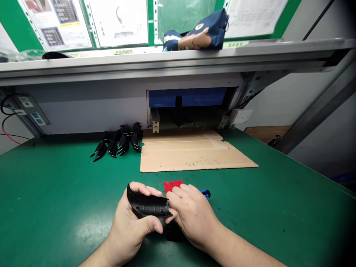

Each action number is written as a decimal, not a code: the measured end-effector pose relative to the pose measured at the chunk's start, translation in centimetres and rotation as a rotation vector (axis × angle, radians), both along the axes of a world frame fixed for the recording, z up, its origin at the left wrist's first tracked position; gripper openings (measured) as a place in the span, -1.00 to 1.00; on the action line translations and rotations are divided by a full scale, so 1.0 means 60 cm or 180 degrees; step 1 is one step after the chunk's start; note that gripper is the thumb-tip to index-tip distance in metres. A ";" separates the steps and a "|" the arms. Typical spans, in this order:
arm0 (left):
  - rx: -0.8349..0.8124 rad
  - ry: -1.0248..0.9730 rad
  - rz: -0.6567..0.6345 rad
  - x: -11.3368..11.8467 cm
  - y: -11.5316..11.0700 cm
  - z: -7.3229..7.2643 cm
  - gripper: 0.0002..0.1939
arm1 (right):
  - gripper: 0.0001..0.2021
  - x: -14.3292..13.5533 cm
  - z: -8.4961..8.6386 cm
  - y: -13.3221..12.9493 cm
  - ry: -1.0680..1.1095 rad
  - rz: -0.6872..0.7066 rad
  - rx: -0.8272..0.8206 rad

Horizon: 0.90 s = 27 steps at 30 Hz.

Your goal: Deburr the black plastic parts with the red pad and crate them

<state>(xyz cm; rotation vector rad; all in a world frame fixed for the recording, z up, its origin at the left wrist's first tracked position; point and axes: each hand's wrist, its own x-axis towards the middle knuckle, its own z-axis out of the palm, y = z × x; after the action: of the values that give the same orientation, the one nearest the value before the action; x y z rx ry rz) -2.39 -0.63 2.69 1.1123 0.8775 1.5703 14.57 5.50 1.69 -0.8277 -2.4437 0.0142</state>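
Note:
A curved black plastic part [150, 206] with ribs along its inner side lies across my left hand [133, 222], whose fingers and thumb grip it from both sides. At the part's right end is my right hand [191, 215], with its fingers closed; the thumb and bent index finger meet at that end. Whether a small piece is between them is hidden. A red square [172, 184] lies partly under my right hand. Just beyond that hand, the end of a blue and black tool [206, 193] shows.
Several glossy black parts [118, 142] lie at the back left of the green table [69, 193]. A cardboard sheet [191, 152] lies in front of a slot in the back panel. Above runs a shelf [111, 66] with a dark blue pouch [200, 35].

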 end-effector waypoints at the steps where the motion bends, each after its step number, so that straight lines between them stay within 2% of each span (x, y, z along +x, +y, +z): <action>1: 0.0017 0.0038 0.0016 0.000 0.000 -0.001 -0.45 | -0.31 0.001 -0.001 -0.001 -0.0012 0.0011 -0.0018; 6: 0.0155 0.0231 0.0080 -0.002 -0.001 -0.006 -0.49 | -0.34 0.003 -0.009 0.003 0.0046 0.0098 -0.0170; 10: 0.0055 0.0105 0.0109 -0.001 -0.001 -0.006 -0.41 | -0.34 0.008 -0.002 0.013 0.0318 0.0668 -0.0653; 12: -0.0010 -0.0061 0.0085 0.001 -0.001 -0.003 -0.38 | -0.34 0.010 0.007 0.014 0.0564 0.0772 -0.0851; 16: 0.0007 -0.0220 0.0125 0.006 -0.001 0.003 -0.35 | -0.30 0.010 0.020 0.007 0.0632 0.0415 -0.0660; 21: -0.0005 -0.0182 0.0196 0.004 -0.005 0.002 -0.35 | -0.25 0.006 0.013 0.002 0.0273 0.0012 -0.0147; 24: 0.0024 -0.0061 0.0188 0.001 -0.007 -0.002 -0.38 | -0.29 0.011 0.010 0.008 0.0210 0.0364 -0.0449; 27: 0.0037 -0.0213 0.0016 0.000 -0.007 -0.007 -0.39 | -0.34 0.017 0.019 0.012 0.0313 0.0943 -0.1217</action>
<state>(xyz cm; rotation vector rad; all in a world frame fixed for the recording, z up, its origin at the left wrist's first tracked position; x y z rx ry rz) -2.41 -1.04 2.29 1.0602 0.8281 1.6095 15.60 6.21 2.83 -0.5916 -2.4812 0.6332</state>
